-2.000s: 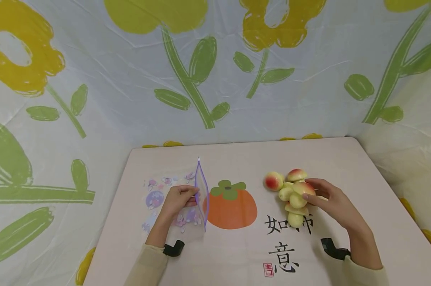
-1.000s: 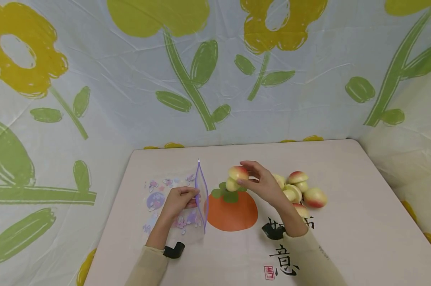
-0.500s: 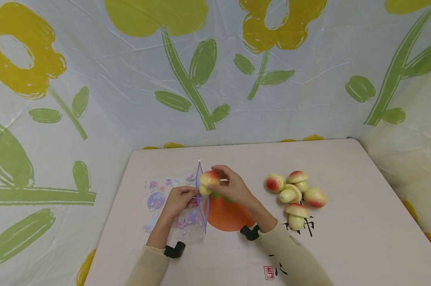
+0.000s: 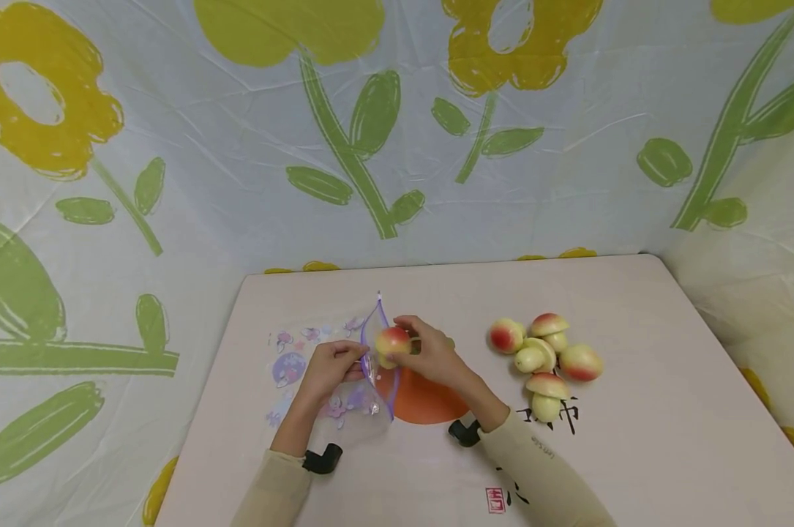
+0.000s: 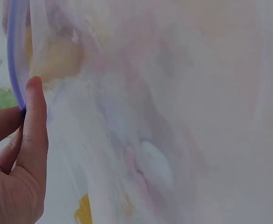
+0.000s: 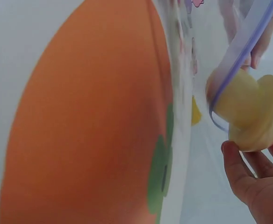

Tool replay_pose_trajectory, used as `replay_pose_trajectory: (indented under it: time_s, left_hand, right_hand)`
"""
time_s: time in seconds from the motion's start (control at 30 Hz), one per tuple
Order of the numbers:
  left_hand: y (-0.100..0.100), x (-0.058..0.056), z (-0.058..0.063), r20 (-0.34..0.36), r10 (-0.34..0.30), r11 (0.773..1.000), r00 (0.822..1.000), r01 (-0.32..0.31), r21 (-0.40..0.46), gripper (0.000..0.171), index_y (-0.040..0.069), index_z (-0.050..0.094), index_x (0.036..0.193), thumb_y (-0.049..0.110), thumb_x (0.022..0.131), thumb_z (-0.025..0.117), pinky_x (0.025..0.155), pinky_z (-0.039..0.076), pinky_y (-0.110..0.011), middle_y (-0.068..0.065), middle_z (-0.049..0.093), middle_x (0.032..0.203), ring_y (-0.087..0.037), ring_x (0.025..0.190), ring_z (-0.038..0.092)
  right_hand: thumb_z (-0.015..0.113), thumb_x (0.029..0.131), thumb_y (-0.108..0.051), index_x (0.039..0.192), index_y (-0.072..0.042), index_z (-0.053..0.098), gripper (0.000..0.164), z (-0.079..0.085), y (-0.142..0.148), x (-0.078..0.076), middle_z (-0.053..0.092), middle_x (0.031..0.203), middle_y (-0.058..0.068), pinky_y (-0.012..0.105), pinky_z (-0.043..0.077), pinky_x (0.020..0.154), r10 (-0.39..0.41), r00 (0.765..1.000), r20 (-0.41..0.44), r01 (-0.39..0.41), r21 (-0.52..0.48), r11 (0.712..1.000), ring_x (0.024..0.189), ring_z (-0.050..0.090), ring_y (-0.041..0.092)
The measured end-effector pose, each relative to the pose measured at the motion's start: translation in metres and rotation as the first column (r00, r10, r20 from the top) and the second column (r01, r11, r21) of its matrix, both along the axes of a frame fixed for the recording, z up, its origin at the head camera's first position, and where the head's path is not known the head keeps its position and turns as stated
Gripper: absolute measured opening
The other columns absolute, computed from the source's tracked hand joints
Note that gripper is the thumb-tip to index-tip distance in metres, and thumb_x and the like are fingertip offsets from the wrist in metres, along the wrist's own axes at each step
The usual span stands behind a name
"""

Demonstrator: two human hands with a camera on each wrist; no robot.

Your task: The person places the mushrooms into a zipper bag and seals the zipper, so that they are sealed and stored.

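The pale table (image 4: 660, 454) before you bears a clear, purple-rimmed bag (image 4: 344, 410) and, off to its right, five clustered mushrooms (image 4: 538, 355). Your left hand (image 4: 331, 368) pinches the bag's rim; your right hand (image 4: 434, 356) grips a sixth mushroom (image 4: 393, 341), partly within the bag's mouth.

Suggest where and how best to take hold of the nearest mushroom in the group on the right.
Likely by the stem of that mushroom, pinched across its left and right sides, coming from above on the near side. In the head view, the stem points nearward, free of neighbours, while the wider cap sits close to the next mushroom behind.
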State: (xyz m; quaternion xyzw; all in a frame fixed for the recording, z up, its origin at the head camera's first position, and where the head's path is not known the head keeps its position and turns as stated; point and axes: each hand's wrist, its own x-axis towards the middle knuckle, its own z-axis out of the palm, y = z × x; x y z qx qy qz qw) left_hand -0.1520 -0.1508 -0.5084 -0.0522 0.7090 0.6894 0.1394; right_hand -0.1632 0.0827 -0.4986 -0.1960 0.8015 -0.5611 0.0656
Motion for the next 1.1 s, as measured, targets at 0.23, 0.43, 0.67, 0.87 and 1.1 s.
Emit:
replay_pose_trajectory:
  time_s: [0.23,0.43,0.67,0.87,1.1]
  left_hand:
    - [0.001,0.002,0.01,0.002,0.013,1.0,1.0,-0.013,0.024,0.025,-0.014,0.068,0.11,0.008,0.1,0.063,0.074,0.06,-0.04,-0.029,0.069,0.1,-0.036,0.086,0.072]
    - [0.001,0.004,0.008,-0.006,0.009,1.0,1.0,-0.009,0.01,0.027,-0.013,0.068,0.113,0.01,0.1,0.063,0.075,0.06,-0.043,-0.027,0.07,0.098,-0.039,0.088,0.071]
    - [0.002,0.006,0.009,-0.01,-0.005,1.0,1.0,0.005,-0.012,0.024,-0.012,0.068,0.11,0.009,0.1,0.063,0.074,0.06,-0.04,-0.022,0.071,0.093,-0.032,0.084,0.073]
    - [0.002,0.006,0.01,-0.027,-0.01,1.0,1.0,0.009,-0.007,0.025,-0.013,0.068,0.111,0.008,0.1,0.062,0.075,0.06,-0.041,-0.024,0.071,0.094,-0.03,0.083,0.072]
    - [0.002,0.006,0.011,-0.042,0.001,0.999,0.999,-0.003,-0.042,0.021,-0.008,0.071,0.108,0.009,0.1,0.062,0.076,0.06,-0.04,-0.013,0.071,0.091,-0.028,0.085,0.071]
  right_hand:
    - [0.08,0.087,-0.021,0.143,-0.002,0.048,0.067,-0.007,0.001,0.002,0.062,0.126,0.008,0.036,0.056,0.085,0.028,1.0,-0.002,-0.027,0.076,0.997,0.109,0.06,0.024]
    - [0.081,0.086,-0.026,0.141,-0.001,0.049,0.068,-0.008,-0.001,0.004,0.064,0.12,0.01,0.037,0.054,0.086,0.033,0.998,-0.045,-0.024,0.176,0.984,0.106,0.06,0.023]
    - [0.082,0.085,-0.028,0.138,0.0,0.051,0.067,-0.01,-0.005,0.002,0.064,0.119,0.012,0.038,0.054,0.086,0.019,0.998,-0.06,-0.006,0.203,0.979,0.103,0.06,0.025]
    - [0.082,0.086,-0.024,0.135,0.001,0.051,0.063,-0.012,-0.009,0.002,0.059,0.124,0.014,0.037,0.055,0.085,-0.013,1.0,-0.026,0.017,0.161,0.987,0.104,0.06,0.026]
    - [0.08,0.088,-0.03,0.133,0.002,0.054,0.06,-0.017,-0.01,0.003,0.061,0.12,0.012,0.038,0.056,0.083,-0.037,0.999,0.03,0.033,0.133,0.991,0.101,0.063,0.026]
